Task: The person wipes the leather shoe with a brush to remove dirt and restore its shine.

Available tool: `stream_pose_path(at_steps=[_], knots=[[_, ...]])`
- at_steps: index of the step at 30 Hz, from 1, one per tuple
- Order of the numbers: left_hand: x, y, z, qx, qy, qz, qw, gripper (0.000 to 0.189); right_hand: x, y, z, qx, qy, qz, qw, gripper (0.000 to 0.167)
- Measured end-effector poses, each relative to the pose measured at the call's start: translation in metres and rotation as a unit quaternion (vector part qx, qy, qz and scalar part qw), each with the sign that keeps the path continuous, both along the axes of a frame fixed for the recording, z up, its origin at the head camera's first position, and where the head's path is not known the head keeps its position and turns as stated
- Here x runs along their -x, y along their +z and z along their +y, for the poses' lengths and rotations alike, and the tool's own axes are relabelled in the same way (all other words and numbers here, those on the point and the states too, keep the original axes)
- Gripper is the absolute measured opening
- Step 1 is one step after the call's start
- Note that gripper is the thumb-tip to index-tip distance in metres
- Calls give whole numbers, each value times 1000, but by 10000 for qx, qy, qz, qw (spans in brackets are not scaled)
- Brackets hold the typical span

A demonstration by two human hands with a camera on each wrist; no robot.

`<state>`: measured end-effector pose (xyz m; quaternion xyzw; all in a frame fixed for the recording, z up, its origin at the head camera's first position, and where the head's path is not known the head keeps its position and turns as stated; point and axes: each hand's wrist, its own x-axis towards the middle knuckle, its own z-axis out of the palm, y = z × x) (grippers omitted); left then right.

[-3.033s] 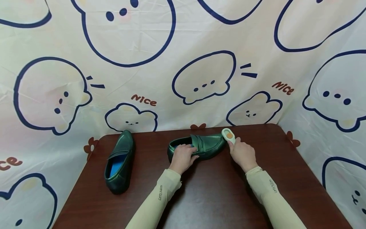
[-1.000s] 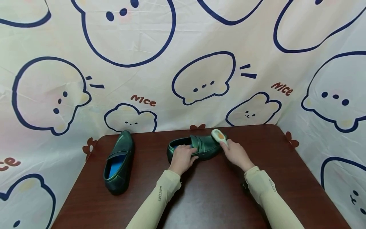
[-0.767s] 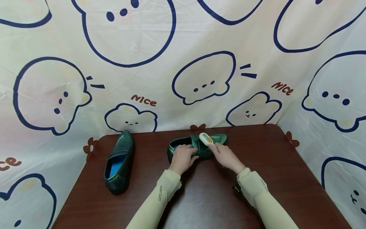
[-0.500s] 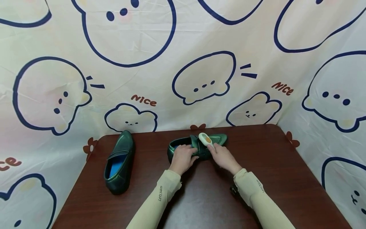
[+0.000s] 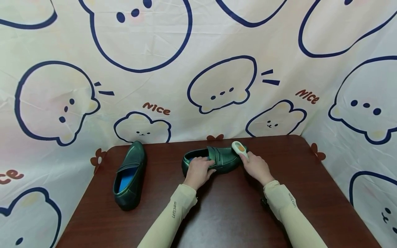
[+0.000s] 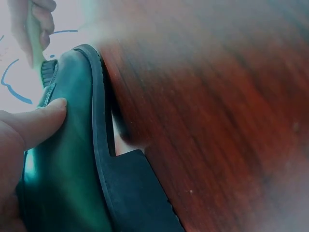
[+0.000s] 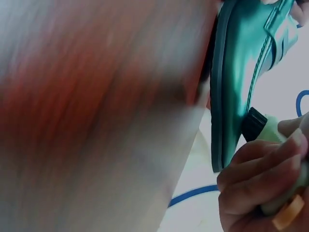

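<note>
A green loafer (image 5: 224, 160) with a blue insole lies on the table, toe to the right. My left hand (image 5: 198, 172) grips it at the opening, fingers reaching inside and thumb (image 6: 43, 123) pressed on its side in the left wrist view. In my right hand (image 5: 257, 168) is a small shoe brush (image 5: 239, 148), pale green with an orange patch on its back. Its dark bristles (image 7: 253, 123) meet the upper near the toe in the right wrist view. The fingers curl round the brush handle.
A matching green loafer (image 5: 130, 177) stands at the left of the dark brown table (image 5: 223, 213), toe toward the back. A cloth (image 5: 173, 86) printed with cartoon bears hangs behind and beside the table.
The right hand has carried the brush from the toe leftward to the strap, then back right to the toe. The left hand and both loafers have stayed in place.
</note>
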<state>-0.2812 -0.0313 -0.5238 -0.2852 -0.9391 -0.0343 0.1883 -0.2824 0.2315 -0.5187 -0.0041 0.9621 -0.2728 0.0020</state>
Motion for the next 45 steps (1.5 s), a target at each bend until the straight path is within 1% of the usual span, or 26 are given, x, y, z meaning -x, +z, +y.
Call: stream_pose_path(at_steps=[4, 9, 12, 15, 18, 20, 22, 24, 27, 29, 30, 32, 34, 36, 37, 38, 39, 41, 45], knots=[[0, 0, 2, -11, -3, -3, 10000, 27, 0, 4, 8, -281, -268, 223, 9990, 47], [0, -1, 2, -79, -19, -55, 10000, 28, 0, 5, 17, -750, -769, 583, 9925, 50], [0, -2, 1, -128, -63, -7, 9999, 28, 1, 7, 19, -816, -895, 679, 9903, 50], [0, -2, -1, -169, -91, 60, 9998, 25, 3, 10, 17, -680, -780, 735, 9919, 50], [-1, -2, -4, -244, -49, 64, 9997, 27, 6, 13, 10, -452, -483, 690, 9954, 50], [-3, 1, -3, -402, 59, -56, 9992, 34, 6, 12, 6, -371, -320, 603, 9970, 50], [-3, 5, 0, -698, 265, -319, 9967, 41, 6, 10, 4, -366, -228, 490, 9979, 49], [-3, 12, 4, -1082, 537, -695, 9902, 47, 5, 8, 3, -401, -207, 415, 9981, 49], [2, 24, 13, -1592, 907, -1338, 9739, 64, 4, 5, 2, -418, -201, 367, 9983, 48], [7, 31, 19, -1813, 1011, -1791, 9617, 73, 3, 4, 1, -382, -190, 377, 9984, 48], [10, 34, 21, -1916, 1013, -2046, 9546, 73, 3, 5, 1, -367, -186, 389, 9984, 48], [16, 38, 25, -2159, 963, -2562, 9373, 73, 3, 4, -1, -340, -168, 398, 9985, 47], [21, 41, 27, -2433, 909, -3029, 9170, 69, 2, 5, -2, -331, -173, 390, 9985, 46], [24, 42, 30, -2700, 924, -3356, 8977, 66, 2, 5, -5, -288, -156, 343, 9989, 47], [25, 42, 31, -2816, 958, -3431, 8910, 66, 2, 6, -6, -257, -137, 315, 9991, 47], [25, 41, 32, -2891, 1001, -3454, 8872, 66, 2, 7, -8, -206, -95, 293, 9993, 48], [24, 40, 33, -2964, 1047, -3432, 8851, 67, 2, 8, -10, -143, -57, 268, 9995, 48], [21, 37, 35, -3106, 1129, -3287, 8847, 71, 2, 10, -15, 21, 15, 235, 9997, 49], [11, 30, 38, -3254, 1128, -2837, 8949, 76, 1, 13, -29, 404, 182, 150, 9989, 50]])
